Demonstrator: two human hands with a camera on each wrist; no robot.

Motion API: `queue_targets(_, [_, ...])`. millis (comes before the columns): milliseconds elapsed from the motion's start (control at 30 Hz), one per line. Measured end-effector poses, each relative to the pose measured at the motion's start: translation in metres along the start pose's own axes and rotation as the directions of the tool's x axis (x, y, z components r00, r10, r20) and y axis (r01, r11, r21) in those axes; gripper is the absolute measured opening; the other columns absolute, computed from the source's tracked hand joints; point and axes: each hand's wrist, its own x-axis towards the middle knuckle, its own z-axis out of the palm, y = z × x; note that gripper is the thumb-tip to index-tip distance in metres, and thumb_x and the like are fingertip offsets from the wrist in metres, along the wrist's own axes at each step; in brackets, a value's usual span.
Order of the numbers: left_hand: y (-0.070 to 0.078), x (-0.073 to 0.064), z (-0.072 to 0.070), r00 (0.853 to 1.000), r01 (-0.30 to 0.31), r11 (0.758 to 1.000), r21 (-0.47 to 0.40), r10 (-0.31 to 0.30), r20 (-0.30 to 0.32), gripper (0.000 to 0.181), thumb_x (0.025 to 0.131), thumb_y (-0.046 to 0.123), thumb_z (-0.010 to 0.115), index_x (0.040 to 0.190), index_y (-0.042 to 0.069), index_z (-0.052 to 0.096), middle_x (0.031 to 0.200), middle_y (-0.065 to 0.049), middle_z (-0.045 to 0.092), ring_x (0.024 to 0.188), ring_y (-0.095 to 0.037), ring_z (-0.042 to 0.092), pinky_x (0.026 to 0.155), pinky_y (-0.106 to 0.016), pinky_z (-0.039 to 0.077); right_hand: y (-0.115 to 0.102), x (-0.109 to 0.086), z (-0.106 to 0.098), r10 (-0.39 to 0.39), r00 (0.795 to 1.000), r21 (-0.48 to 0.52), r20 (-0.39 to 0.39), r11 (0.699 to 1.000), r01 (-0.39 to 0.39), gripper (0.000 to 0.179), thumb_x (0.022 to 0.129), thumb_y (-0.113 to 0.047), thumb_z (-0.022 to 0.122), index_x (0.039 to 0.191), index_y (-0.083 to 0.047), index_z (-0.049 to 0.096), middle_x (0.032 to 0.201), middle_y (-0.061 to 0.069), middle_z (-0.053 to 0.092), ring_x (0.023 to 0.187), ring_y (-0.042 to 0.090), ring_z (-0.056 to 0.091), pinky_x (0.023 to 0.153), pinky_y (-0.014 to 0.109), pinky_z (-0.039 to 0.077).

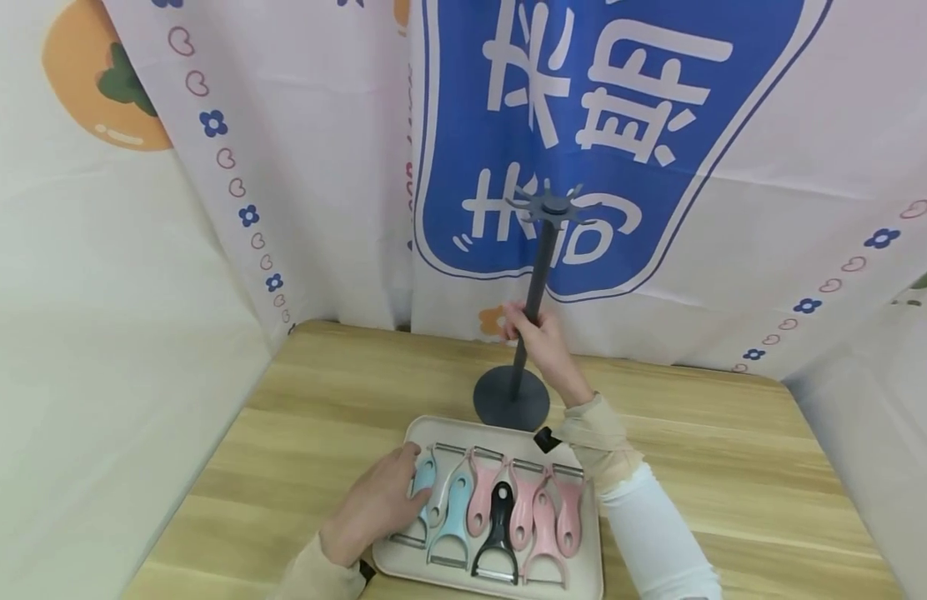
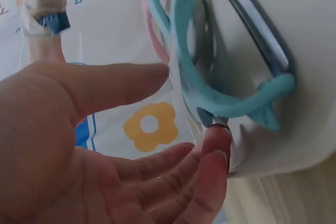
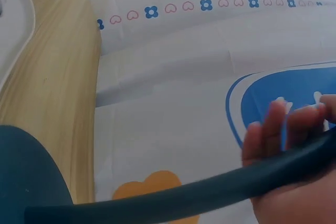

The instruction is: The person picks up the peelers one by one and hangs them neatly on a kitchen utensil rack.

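A dark grey stand [image 1: 542, 267] with a round base and a hooked top rises behind the tray. My right hand [image 1: 542, 337] holds its pole, with the fingers bent around it. In the right wrist view the pole [image 3: 157, 203] crosses that hand [image 3: 294, 166]. Several peelers lie in rows on a beige tray [image 1: 489, 432]: light blue, white, pink and a black peeler [image 1: 501, 517]. My left hand [image 1: 377, 500] is at the leftmost light blue peeler [image 1: 424, 477]. In the left wrist view its thumb and fingers stand apart beside the blue peeler head [image 2: 231, 106].
The wooden table [image 1: 704, 450] extends on both sides of the tray. A white cloth with a blue printed panel [image 1: 463, 167] hangs right behind the stand. A pale wall [image 1: 133, 358] borders the table at left.
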Motion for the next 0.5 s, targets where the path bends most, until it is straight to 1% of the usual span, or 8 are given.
queue_targets(33, [0.0,0.0,0.001,1.0,0.017,1.0,0.01,-0.017,0.005,0.064,0.096,0.024,0.08,0.145,-0.006,0.052,0.124,-0.019,0.068,0.111,-0.032,0.069,0.095,-0.053,0.058,0.004,0.002,0.003,-0.005,1.0,0.044,0.005,0.999,0.004,0.039,0.112,-0.02,0.057,0.076,-0.007,0.053,0.061,-0.004,0.048,0.057,0.013,0.048,0.061,0.031,0.04])
queue_targets(67, [-0.001,-0.001,0.001,0.999,0.035,0.999,0.018,-0.035,0.009,0.067,0.095,0.025,0.081,0.145,-0.007,0.051,0.125,-0.02,0.068,0.111,-0.032,0.069,0.095,-0.053,0.058,0.008,0.003,0.006,-0.013,1.0,0.08,0.011,0.997,0.012,0.044,0.113,-0.021,0.055,0.071,-0.012,0.048,0.058,-0.005,0.043,0.052,0.013,0.04,0.056,0.03,0.033])
queue_targets(133, [0.0,-0.002,0.003,0.997,0.07,0.997,0.026,-0.071,0.022,0.072,0.094,0.027,0.083,0.147,-0.007,0.049,0.132,-0.024,0.066,0.116,-0.037,0.068,0.098,-0.057,0.057,0.016,0.005,0.01,-0.041,0.999,0.122,-0.003,0.992,0.041,0.052,0.113,-0.023,0.054,0.064,-0.014,0.042,0.052,-0.008,0.036,0.046,0.012,0.029,0.05,0.03,0.023])
queue_targets(167, [0.0,-0.003,0.005,0.996,0.082,0.996,0.025,-0.083,0.026,0.073,0.093,0.028,0.084,0.147,-0.007,0.048,0.133,-0.025,0.066,0.117,-0.038,0.068,0.098,-0.058,0.057,0.019,0.006,0.011,-0.064,0.998,0.123,-0.017,0.99,0.065,0.054,0.114,-0.022,0.053,0.061,-0.014,0.041,0.05,-0.009,0.035,0.043,0.01,0.028,0.047,0.029,0.022])
queue_targets(233, [0.002,-0.003,0.007,0.994,0.104,0.994,0.025,-0.104,0.025,0.075,0.091,0.028,0.085,0.146,-0.008,0.048,0.131,-0.026,0.066,0.113,-0.039,0.069,0.095,-0.059,0.057,0.024,0.007,0.014,-0.1,0.994,0.121,-0.051,0.987,0.105,0.057,0.113,-0.023,0.054,0.059,-0.015,0.04,0.047,-0.01,0.035,0.039,0.009,0.028,0.043,0.025,0.024])
queue_targets(300, [0.004,-0.003,0.008,0.993,0.12,0.993,0.022,-0.12,0.016,0.074,0.091,0.028,0.085,0.145,-0.007,0.049,0.127,-0.025,0.068,0.107,-0.037,0.07,0.09,-0.058,0.059,0.027,0.009,0.016,-0.121,0.989,0.11,-0.089,0.985,0.13,0.057,0.113,-0.024,0.056,0.059,-0.015,0.04,0.045,-0.011,0.035,0.037,0.007,0.028,0.041,0.022,0.025])
queue_targets(433, [0.008,-0.001,0.008,0.991,0.134,0.991,0.021,-0.134,-0.007,0.073,0.089,0.025,0.085,0.144,-0.008,0.049,0.122,-0.026,0.069,0.096,-0.034,0.07,0.08,-0.056,0.06,0.029,0.012,0.017,-0.133,0.981,0.089,-0.139,0.985,0.146,0.057,0.112,-0.025,0.058,0.058,-0.015,0.04,0.045,-0.012,0.036,0.036,0.005,0.028,0.039,0.021,0.025])
queue_targets(500, [0.009,0.0,0.006,0.99,0.142,0.99,0.018,-0.141,-0.005,0.074,0.089,0.024,0.084,0.145,-0.008,0.049,0.124,-0.027,0.068,0.094,-0.032,0.069,0.078,-0.055,0.06,0.029,0.013,0.017,-0.136,0.978,0.083,-0.157,0.985,0.151,0.057,0.112,-0.024,0.058,0.058,-0.015,0.04,0.045,-0.012,0.036,0.035,0.005,0.029,0.039,0.021,0.025])
